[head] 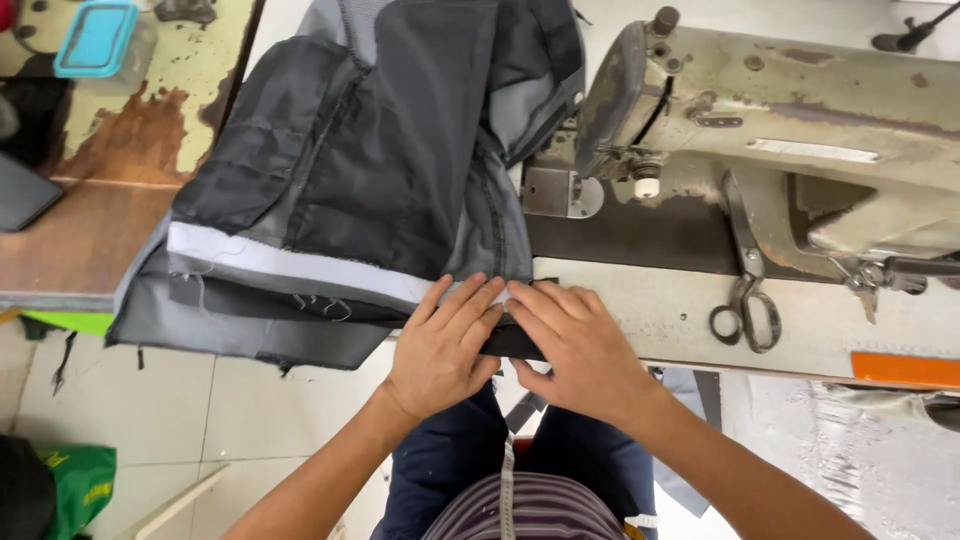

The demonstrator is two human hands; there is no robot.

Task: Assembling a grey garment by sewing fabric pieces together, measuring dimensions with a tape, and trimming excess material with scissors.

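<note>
Left hand [440, 345]: flat, palm down, fingers together and pressed on the near edge of the dark grey fabric [390, 170], not closed around anything. Right hand [570, 345]: just beside the left, fingertips meeting it, likewise spread flat on the same edge, with a black strip [512, 343] lying under its fingers. Dark grey fabric: a layered, folded bundle extending away from both hands and off to the left hand's side, with a pale grey band [290, 262] running along it just beyond the left fingertips. Sewing machine [790, 110]: worn, cream-coloured, beyond the right hand. Scissors [745, 290]: on the machine bed, to the outer side of the right hand, well apart. Blue-lidded box [97, 38]: far beyond the left hand.
</note>
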